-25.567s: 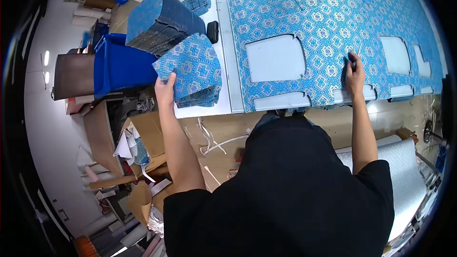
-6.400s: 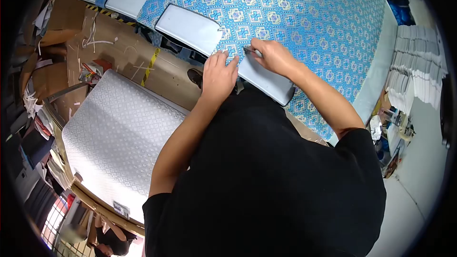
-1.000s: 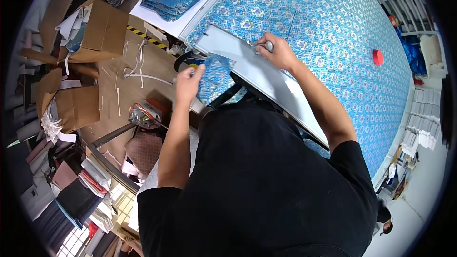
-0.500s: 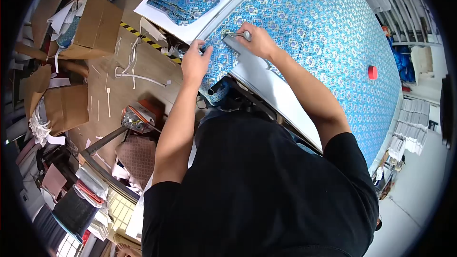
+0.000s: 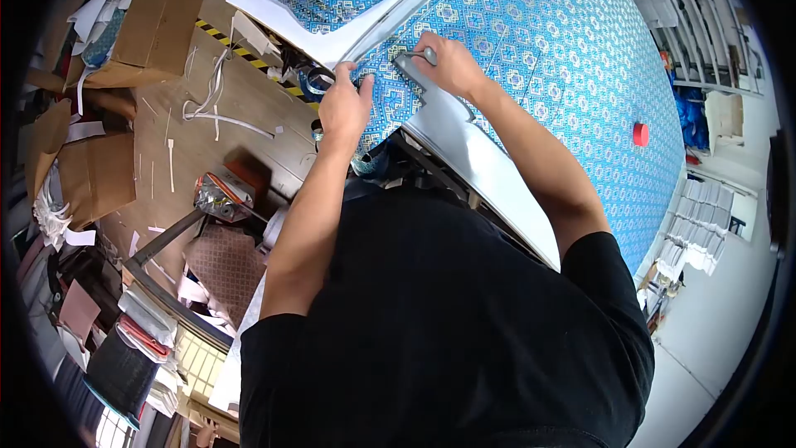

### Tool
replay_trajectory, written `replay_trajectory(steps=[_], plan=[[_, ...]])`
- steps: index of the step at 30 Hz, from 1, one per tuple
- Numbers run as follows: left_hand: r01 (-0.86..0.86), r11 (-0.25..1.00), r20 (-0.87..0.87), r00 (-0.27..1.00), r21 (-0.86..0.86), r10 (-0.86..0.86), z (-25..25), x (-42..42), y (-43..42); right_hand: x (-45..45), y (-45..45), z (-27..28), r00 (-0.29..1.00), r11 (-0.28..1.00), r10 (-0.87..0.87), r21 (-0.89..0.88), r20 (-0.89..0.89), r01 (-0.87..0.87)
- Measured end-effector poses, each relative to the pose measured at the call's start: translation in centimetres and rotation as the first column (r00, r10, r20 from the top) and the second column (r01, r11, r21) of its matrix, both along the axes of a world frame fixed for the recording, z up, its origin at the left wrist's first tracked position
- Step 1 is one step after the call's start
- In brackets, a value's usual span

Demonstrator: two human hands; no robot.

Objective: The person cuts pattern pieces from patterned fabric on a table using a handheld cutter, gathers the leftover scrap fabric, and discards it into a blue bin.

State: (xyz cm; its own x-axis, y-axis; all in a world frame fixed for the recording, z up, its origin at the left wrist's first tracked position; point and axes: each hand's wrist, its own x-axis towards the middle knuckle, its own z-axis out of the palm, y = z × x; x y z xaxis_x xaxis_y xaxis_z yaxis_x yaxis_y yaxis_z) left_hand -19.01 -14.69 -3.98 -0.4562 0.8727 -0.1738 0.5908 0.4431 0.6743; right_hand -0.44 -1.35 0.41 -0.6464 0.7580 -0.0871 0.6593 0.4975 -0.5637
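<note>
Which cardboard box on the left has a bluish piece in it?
The upper box, nearer the white table: a bluish piece shows among pale scraps. In the lower box, only crumpled white scraps show.

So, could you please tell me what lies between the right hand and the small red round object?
In the head view, only blue patterned fabric crossed by thin dark lines.

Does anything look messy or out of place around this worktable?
Yes. White strips lie tangled on the floor, with thin scraps scattered nearby, like dropped offcuts. White material also hangs from the cardboard box at top left.
</note>
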Motion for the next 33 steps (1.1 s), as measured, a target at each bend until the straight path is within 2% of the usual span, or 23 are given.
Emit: replay_trajectory(steps=[6,8,13,15,19,21,22,24,25,26,28,29,31,33], plan=[[-0.023,0.999,-0.006,1.0,0.048,0.023,-0.7,-0.1,-0.1,-0.9,0.8,-0.3,0.999,0.998,0.028,0.047,0.04,-0.03],[0.015,0.996,-0.055,0.998,0.092,-0.01,-0.9,-0.1,-0.2,-1.5,1.4,-0.6,0.999,0.997,0.042,0.065,0.014,-0.043],[0.0,0.996,-0.049,0.999,0.086,0.005,-1.0,-0.1,-0.1,-3.6,2.7,-0.6,0.996,0.993,0.083,0.085,-0.01,-0.082],[-0.012,0.995,-0.042,0.999,0.103,0.016,-1.1,0.0,-0.1,-3.8,2.9,-0.3,0.992,0.984,0.117,0.127,0.047,-0.122],[-0.002,0.997,-0.036,0.999,0.081,0.005,-1.2,-0.3,0.1,-4.9,2.8,-0.4,0.992,0.979,0.116,0.162,0.045,-0.122],[0.01,0.997,-0.038,0.999,0.072,-0.008,-1.2,-0.4,-0.1,-5.9,3.1,-0.4,0.999,0.998,0.019,0.06,0.035,-0.021],[0.001,0.997,-0.027,1.0,0.076,0.001,-1.5,-0.6,-0.7,-5.9,3.3,-0.7,0.999,0.998,0.019,0.065,0.028,-0.021],[-0.018,0.999,0.011,1.0,0.049,0.018,-1.9,-1.6,-2.5,-5.6,3.0,-1.3,0.982,0.998,-0.059,0.025,-0.178,0.065],[-0.043,0.99,0.052,0.998,0.133,0.036,-3.2,-2.5,-3.9,-5.0,2.7,-0.5,0.975,0.994,-0.103,-0.064,-0.198,0.091],[-0.066,0.975,0.095,0.994,0.214,0.047,-4.3,-3.4,-5.5,-4.1,2.3,0.2,0.974,0.994,-0.103,-0.065,-0.2,0.092],[-0.156,0.978,0.208,0.97,0.138,0.125,-3.7,-5.3,-8.6,-1.8,1.6,1.3,0.935,0.959,-0.212,-0.244,-0.285,0.143],[-0.207,0.973,0.276,0.945,0.101,0.173,-3.6,-6.4,-10.2,-0.2,1.5,1.1,0.934,0.959,-0.215,-0.245,-0.286,0.145],[-0.305,0.925,0.334,0.917,0.227,0.22,-6.3,-9.5,-14.0,3.7,1.3,-0.3,0.899,0.965,-0.263,-0.093,-0.35,0.246],[-0.487,0.824,0.444,0.831,0.289,0.335,-4.2,-10.6,-16.1,8.2,0.8,-1.8,0.864,0.912,-0.394,-0.013,-0.314,0.411]])
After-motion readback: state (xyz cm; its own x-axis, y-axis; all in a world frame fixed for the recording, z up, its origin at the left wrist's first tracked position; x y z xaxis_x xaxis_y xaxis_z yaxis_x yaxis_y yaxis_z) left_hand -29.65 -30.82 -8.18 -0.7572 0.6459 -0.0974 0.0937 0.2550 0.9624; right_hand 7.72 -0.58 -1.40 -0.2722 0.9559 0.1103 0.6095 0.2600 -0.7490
